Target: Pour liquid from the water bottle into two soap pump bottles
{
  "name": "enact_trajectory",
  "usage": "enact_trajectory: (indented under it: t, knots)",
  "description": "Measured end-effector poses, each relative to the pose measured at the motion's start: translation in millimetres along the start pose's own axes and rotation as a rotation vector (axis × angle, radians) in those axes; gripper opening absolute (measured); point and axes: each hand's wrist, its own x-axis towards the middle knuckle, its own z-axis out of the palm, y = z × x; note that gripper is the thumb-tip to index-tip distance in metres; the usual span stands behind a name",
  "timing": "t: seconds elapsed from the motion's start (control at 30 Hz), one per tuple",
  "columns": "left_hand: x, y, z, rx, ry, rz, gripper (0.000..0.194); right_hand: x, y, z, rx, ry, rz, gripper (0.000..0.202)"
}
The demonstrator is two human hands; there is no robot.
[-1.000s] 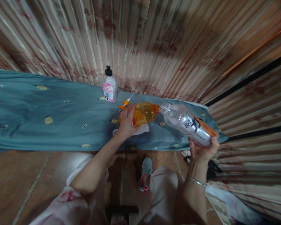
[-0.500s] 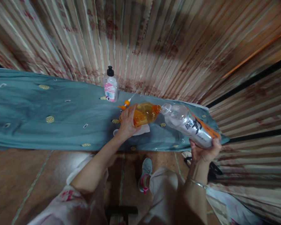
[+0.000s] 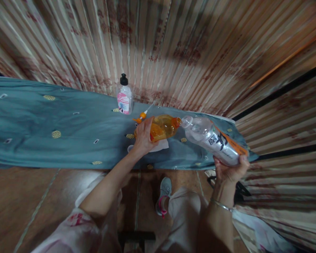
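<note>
My left hand [image 3: 144, 138] is wrapped round an orange see-through bottle [image 3: 166, 127], which lies tilted over the cloth with its open neck pointing right. My right hand [image 3: 230, 171] grips the lower end of a large clear bottle [image 3: 209, 135] with an orange and white label. The clear bottle slants up to the left, and its mouth meets or nearly meets the orange bottle's neck. Behind my left hand an orange and white pump top [image 3: 143, 115] rests on the cloth. A whitish piece [image 3: 162, 145], perhaps paper, shows under the orange bottle.
A clear bottle with a black cap and pink label [image 3: 124, 100] stands at the back of the long table with a green-blue cloth [image 3: 76, 130]. A pleated curtain [image 3: 147, 52] hangs right behind it. Dark bars cross at the right. A small round clear item [image 3: 130, 148] lies near my left wrist.
</note>
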Motion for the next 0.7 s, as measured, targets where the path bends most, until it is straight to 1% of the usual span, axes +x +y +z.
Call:
enact_trajectory:
  t: [0.27,0.47,0.7]
  knots:
    - [0.3,-0.7,0.3,0.005,-0.008,-0.002,0.108,0.3,0.1,0.7,-0.001,0.019,0.010,0.046]
    - [0.0,-2.5,1.4,-0.004,-0.011,-0.002,0.109,-1.0,-1.1,3.3,-0.010,0.009,-0.001,0.047]
    - [-0.1,-2.3,0.2,-0.005,-0.018,0.005,0.108,1.3,0.6,-1.1,-0.024,0.005,0.001,0.044]
